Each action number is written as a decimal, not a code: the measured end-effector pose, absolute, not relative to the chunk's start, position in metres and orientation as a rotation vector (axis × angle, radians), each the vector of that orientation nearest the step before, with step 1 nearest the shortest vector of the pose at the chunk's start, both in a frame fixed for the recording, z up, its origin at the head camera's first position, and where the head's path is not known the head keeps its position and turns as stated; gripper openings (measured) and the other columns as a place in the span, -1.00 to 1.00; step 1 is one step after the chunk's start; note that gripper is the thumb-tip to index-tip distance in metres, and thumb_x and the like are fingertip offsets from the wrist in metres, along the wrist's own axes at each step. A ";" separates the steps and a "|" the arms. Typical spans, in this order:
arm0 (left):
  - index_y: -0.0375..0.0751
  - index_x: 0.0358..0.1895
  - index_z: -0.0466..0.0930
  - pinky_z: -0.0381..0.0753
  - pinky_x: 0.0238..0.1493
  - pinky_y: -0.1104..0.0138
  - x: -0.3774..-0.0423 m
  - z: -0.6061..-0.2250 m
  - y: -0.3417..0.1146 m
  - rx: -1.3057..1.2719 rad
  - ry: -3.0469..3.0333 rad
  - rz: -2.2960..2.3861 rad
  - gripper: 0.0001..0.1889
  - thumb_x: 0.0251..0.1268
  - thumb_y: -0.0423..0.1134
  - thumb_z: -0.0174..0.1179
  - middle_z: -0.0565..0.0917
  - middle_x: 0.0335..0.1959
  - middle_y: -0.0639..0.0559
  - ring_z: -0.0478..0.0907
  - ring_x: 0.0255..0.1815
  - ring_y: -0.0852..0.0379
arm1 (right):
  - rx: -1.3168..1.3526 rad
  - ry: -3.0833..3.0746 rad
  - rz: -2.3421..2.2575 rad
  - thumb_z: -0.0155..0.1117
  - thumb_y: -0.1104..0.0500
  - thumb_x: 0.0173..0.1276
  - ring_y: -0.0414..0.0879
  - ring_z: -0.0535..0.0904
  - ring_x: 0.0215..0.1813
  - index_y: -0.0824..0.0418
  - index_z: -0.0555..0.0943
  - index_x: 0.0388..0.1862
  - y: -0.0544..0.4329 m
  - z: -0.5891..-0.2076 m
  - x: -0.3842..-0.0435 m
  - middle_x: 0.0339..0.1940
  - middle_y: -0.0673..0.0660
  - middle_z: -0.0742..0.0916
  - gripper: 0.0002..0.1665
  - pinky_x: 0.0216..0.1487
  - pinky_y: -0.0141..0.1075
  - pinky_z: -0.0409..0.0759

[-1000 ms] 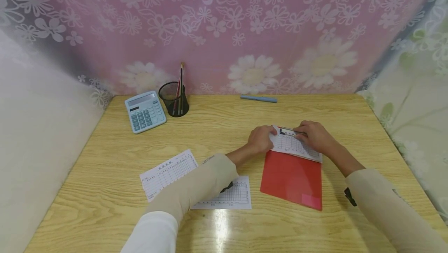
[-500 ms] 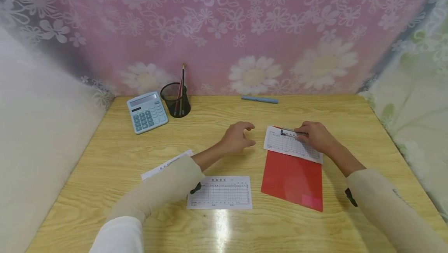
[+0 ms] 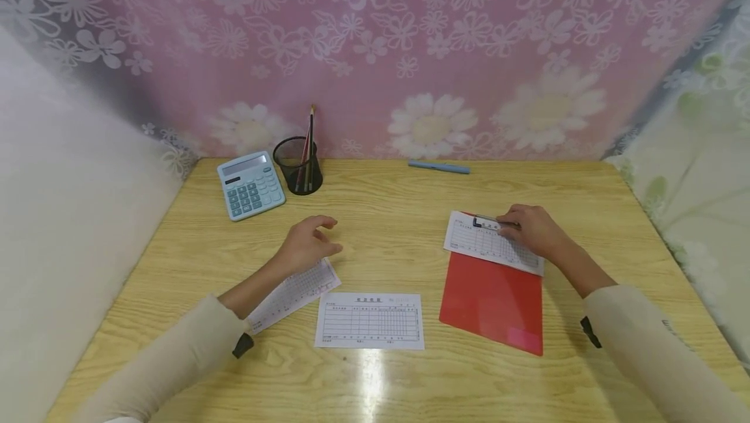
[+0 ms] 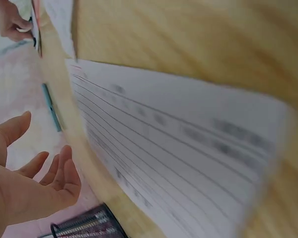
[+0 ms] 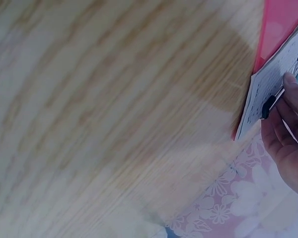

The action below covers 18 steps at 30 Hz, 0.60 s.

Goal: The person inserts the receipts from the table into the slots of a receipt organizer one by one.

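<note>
On the right of the head view lies a red clipboard [image 3: 492, 302] with printed forms [image 3: 474, 241] at its top end. My right hand [image 3: 534, 231] pinches the metal clip there; in the right wrist view the thumb presses on the clip [image 5: 271, 104], with fingers at the board's edge. My left hand [image 3: 306, 246] holds nothing, its fingers loosely bent and apart, over the far edge of a slanted printed form [image 3: 301, 293] that it partly hides. Beside that form, nearer the middle, another printed form [image 3: 370, 324] lies flat.
At the back left stand a light blue calculator [image 3: 252, 185] and a black mesh pen cup [image 3: 301, 176] with several pencils. A blue pen [image 3: 439, 167] lies near the table's back edge. Flowered cloth [image 3: 363, 52] hangs behind the wooden table [image 3: 375, 228].
My left hand has let go of the forms on the clipboard and moved left, over the slanted form. The right hand stays at the clip.
</note>
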<state>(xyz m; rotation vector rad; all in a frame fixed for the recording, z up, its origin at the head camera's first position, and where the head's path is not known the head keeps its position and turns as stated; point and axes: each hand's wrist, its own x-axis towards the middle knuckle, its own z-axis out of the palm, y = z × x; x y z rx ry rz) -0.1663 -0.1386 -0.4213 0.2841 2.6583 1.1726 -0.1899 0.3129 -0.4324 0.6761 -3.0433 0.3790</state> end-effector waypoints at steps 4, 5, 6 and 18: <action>-0.23 0.22 0.45 0.60 -0.08 0.14 -0.151 -0.423 -0.170 0.311 2.716 1.067 -0.41 0.11 -0.15 0.35 0.49 0.22 -0.16 0.55 0.07 -0.12 | 0.673 -3.050 0.387 0.32 0.22 0.22 -0.01 0.57 -0.32 0.38 0.66 -0.04 0.312 -0.433 -0.190 -0.29 0.19 0.68 -0.65 -0.32 -0.19 0.49; -0.23 0.23 0.44 0.59 -0.06 0.11 -0.147 -0.422 -0.177 0.306 2.728 1.042 -0.41 0.11 -0.15 0.35 0.49 0.22 -0.18 0.54 0.08 -0.14 | 0.672 -3.051 0.388 0.32 0.22 0.22 -0.02 0.57 -0.32 0.38 0.66 -0.04 0.311 -0.433 -0.190 -0.29 0.19 0.68 -0.65 -0.33 -0.20 0.48; -0.24 0.22 0.44 0.58 -0.05 0.08 -0.143 -0.422 -0.184 0.299 2.741 1.020 -0.41 0.11 -0.14 0.35 0.48 0.22 -0.20 0.53 0.09 -0.16 | 0.675 -3.049 0.393 0.32 0.22 0.22 -0.02 0.56 -0.33 0.38 0.66 -0.04 0.311 -0.433 -0.190 -0.29 0.19 0.68 -0.65 -0.33 -0.20 0.48; -0.42 0.19 0.41 0.47 0.02 -0.09 -0.101 -0.426 -0.236 0.138 2.900 0.864 -0.34 0.06 -0.14 0.39 0.46 0.18 -0.39 0.47 0.09 -0.30 | 0.656 -3.067 0.393 0.32 0.22 0.23 -0.02 0.57 -0.31 0.37 0.65 -0.02 0.312 -0.431 -0.190 -0.28 0.19 0.69 -0.64 -0.33 -0.20 0.48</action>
